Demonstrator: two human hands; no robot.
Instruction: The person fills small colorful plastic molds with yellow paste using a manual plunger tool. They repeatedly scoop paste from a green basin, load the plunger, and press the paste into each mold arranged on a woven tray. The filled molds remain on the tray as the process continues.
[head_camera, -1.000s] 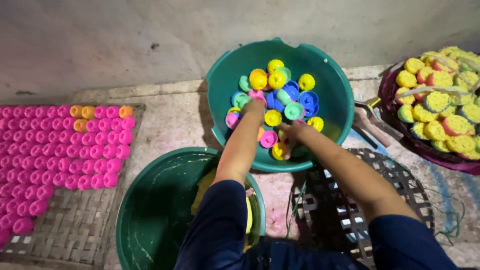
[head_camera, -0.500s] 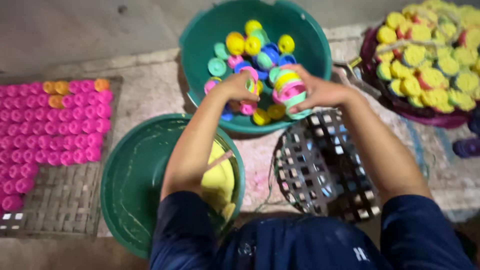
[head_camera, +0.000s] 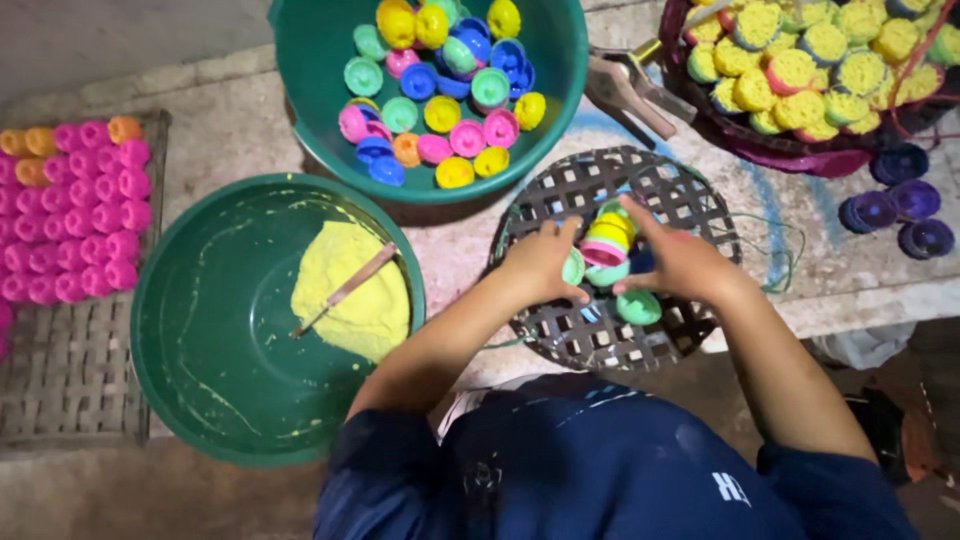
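Right between the two hands sits a stack of small plastic cups in yellow, pink and green, held over a round woven tray. The left hand presses against the stack's near side with fingers curled around it, and the right hand closes on the opposite side, so both grip the stack together. One green cup lies on the tray just under the right hand.

Beyond the hands, a green tub holds loose cups of many colours. Left of the left hand, a second green basin contains a lump of yellow paste with a stick lying in it. Farther left, a flat woven mat carries rows of filled pink cups. Past the right hand, a dark basket is heaped with yellow-filled cups, with metal tongs beside it and purple cups near its edge.
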